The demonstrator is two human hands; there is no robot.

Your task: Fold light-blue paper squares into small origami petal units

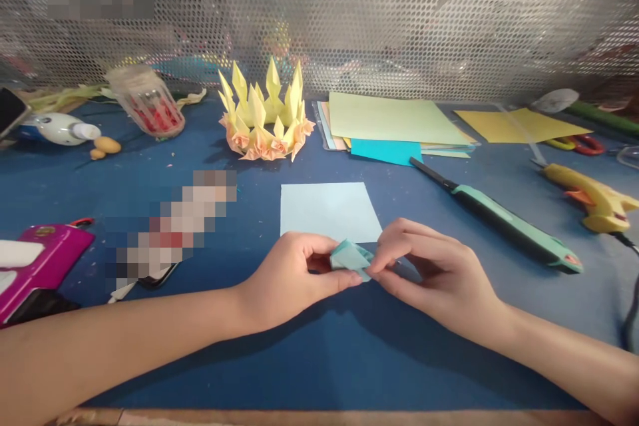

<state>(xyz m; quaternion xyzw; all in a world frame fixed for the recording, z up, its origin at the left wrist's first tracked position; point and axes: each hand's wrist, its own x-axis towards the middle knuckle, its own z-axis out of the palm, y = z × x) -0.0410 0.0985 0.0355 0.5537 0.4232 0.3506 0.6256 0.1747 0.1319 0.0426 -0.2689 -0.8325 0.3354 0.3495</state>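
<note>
A small folded piece of light blue paper is held between both hands, above the blue table. My left hand pinches its left side between thumb and fingers. From the right, my right hand grips the paper's edge between thumb and forefinger. Just beyond the hands a flat light blue paper sheet lies on the table. Farther back stands a yellow paper crown with pointed tips and peach paper flowers round its base.
Stacked coloured paper lies at the back, with a yellow sheet beside it. On the right are a green-and-black long-nosed tool and a yellow glue gun. A jar, a white bottle and a magenta object occupy the left.
</note>
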